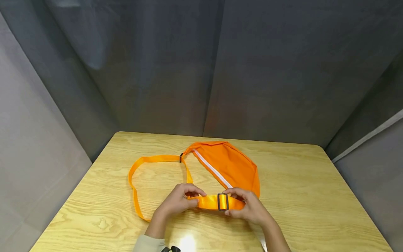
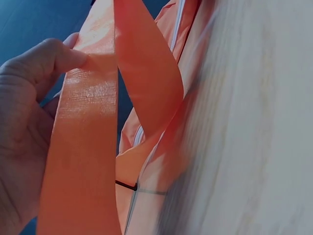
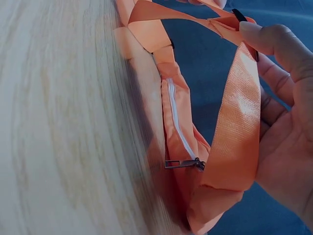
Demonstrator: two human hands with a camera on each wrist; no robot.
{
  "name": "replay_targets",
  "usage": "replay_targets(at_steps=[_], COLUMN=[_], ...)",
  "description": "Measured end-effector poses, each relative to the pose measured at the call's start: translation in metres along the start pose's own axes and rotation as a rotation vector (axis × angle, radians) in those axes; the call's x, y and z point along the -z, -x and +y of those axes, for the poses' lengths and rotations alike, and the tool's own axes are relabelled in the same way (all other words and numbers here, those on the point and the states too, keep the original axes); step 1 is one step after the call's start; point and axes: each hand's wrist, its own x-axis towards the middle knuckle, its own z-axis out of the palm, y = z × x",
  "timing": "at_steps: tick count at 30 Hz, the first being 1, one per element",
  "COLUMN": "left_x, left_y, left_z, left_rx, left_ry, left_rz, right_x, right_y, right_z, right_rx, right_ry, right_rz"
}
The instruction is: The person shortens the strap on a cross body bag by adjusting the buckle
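An orange bag with a white zipper lies on the table, its long orange strap looping out to the left. My left hand pinches the strap between thumb and fingers; the left wrist view shows the thumb flat on the webbing. To its right, my right hand grips the strap at a black slide buckle, thumb and finger at the buckle's edge. This stretch of strap is held up in front of the bag. A dark zipper pull shows in the right wrist view.
The wooden table extends to both sides of the bag. Another black strap fitting sits near the bag's upper left corner. Dark grey curtains stand behind the table, with lighter panels at the sides.
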Motion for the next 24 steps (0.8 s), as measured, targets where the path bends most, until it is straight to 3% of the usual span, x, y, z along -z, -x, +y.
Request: replay_targets(at_steps=[5, 9, 12, 16, 18, 21, 24], left_x=[-0.001, -0.004, -0.006, -0.008, -0.011, -0.011, -0.003], left_y=[0.001, 0.001, 0.003, 0.005, 0.007, 0.011, 0.014], left_z=[-0.001, 0.0, 0.018, 0.032, 0.022, 0.007, 0.004], left_rx=[0.002, -0.016, -0.013, 0.023, 0.033, 0.053, 0.051], left_ry=[0.007, 0.013, 0.013, -0.006, -0.009, 0.007, 0.018], left_rz=[-0.005, -0.004, -0.009, 0.004, 0.016, 0.048, 0.102], right_x=[0.0, 0.003, 0.008, 0.007, 0.005, 0.002, -0.001], right_y=[0.001, 0.003, 0.005, 0.007, 0.009, 0.013, 0.018], right_z=[-0.001, -0.017, -0.024, -0.002, 0.009, 0.007, 0.005], right_rx=[-0.017, -0.045, -0.057, -0.047, -0.074, -0.15, -0.191], right_ry=[0.019, 0.007, -0.001, 0.049, 0.113, 0.257, 0.381], right_rz=[0.016, 0.015, 0.011, 0.024, 0.036, 0.045, 0.051])
